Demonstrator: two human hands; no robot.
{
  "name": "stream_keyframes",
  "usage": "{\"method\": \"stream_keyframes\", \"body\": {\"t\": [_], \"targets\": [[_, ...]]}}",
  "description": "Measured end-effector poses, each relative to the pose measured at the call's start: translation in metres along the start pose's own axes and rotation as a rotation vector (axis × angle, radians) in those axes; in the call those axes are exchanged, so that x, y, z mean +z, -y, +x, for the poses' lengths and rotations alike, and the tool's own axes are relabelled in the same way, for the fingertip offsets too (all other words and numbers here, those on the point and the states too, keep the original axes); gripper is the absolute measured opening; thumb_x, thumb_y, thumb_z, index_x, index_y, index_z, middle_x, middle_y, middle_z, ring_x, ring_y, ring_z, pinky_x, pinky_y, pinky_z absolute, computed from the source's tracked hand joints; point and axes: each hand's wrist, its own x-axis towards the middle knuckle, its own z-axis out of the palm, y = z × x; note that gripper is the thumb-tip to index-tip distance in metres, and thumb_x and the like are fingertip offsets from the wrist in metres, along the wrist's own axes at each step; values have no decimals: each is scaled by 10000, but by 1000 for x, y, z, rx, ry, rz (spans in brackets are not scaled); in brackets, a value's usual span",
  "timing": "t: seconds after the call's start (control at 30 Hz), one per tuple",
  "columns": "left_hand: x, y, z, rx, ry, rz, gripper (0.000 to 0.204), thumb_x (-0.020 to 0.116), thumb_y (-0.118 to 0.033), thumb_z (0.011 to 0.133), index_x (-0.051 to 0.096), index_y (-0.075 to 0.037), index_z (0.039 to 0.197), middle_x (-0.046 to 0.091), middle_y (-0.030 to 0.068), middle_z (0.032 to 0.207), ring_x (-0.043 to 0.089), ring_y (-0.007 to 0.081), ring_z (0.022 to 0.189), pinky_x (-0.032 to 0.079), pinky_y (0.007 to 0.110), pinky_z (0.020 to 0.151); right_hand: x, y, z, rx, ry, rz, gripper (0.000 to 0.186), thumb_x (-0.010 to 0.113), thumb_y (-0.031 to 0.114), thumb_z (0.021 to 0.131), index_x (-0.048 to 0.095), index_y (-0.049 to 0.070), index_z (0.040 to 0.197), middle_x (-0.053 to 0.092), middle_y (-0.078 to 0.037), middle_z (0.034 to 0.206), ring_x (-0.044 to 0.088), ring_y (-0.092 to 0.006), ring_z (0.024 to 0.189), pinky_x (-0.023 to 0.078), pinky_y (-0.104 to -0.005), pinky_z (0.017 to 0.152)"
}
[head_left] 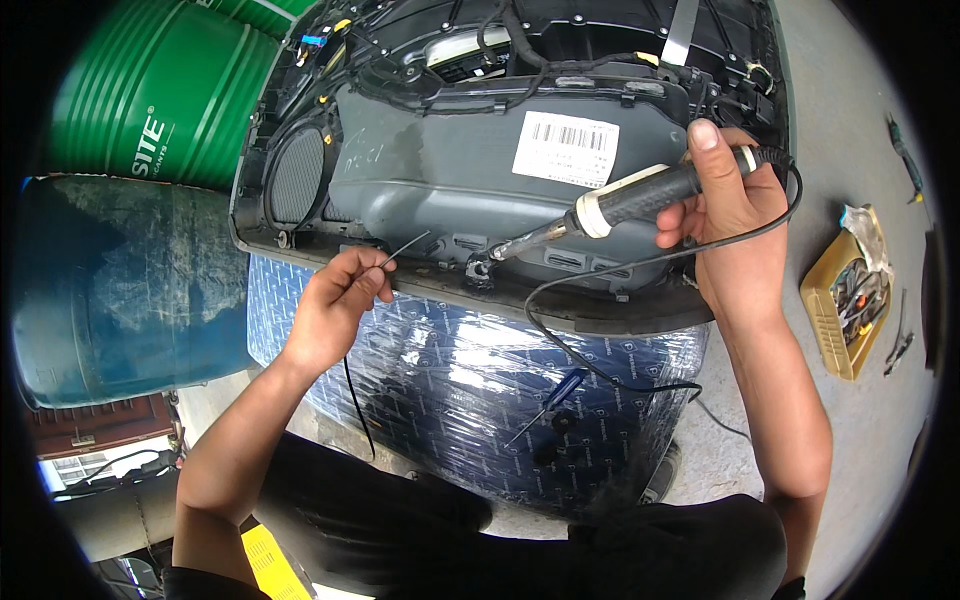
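A black plastic car door panel, inner side up, lies in front of me. My right hand is closed round the dark handle of a soldering iron, thumb on top. The iron slopes down to the left. Its metal tip touches a rough, scarred spot on the panel's near edge. Between the thumb and fingers of my left hand is a thin dark plastic rod. One end points toward the iron's tip without reaching it; a long black tail hangs below the hand.
The panel rests on a blue box in shiny clear film. On it lie a blue screwdriver and the iron's cord. Green drums and a blue drum stand left. A yellow container of small tools sits right.
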Motion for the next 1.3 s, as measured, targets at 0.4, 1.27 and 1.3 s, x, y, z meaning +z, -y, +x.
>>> {"method": "stream_keyframes", "body": {"t": [0.4,1.27,1.3], "targets": [[-1,5,1,16,-1,-1,158,534,-110,1084,635,-19,1165,646,20,880,539,68,805,426,227,708,3,1,-3,-14,-3,-24,331,697,355,1008,607,37,992,634,-67,696,613,-121,519,520,-264,441],[-1,3,1,-13,-4,14,168,541,-100,1079,643,-15,1182,653,17,878,535,53,790,432,212,695,4,-1,7,24,-30,-58,364,677,374,1015,596,19,1030,617,-47,683,578,-97,498,484,-243,425],[-1,3,1,-13,-6,11,168,541,-100,1079,643,-15,1182,653,16,877,530,53,783,431,212,693,5,0,7,21,-40,-58,364,678,372,1015,593,18,1035,617,-50,685,579,-100,498,483,-244,424]]}}
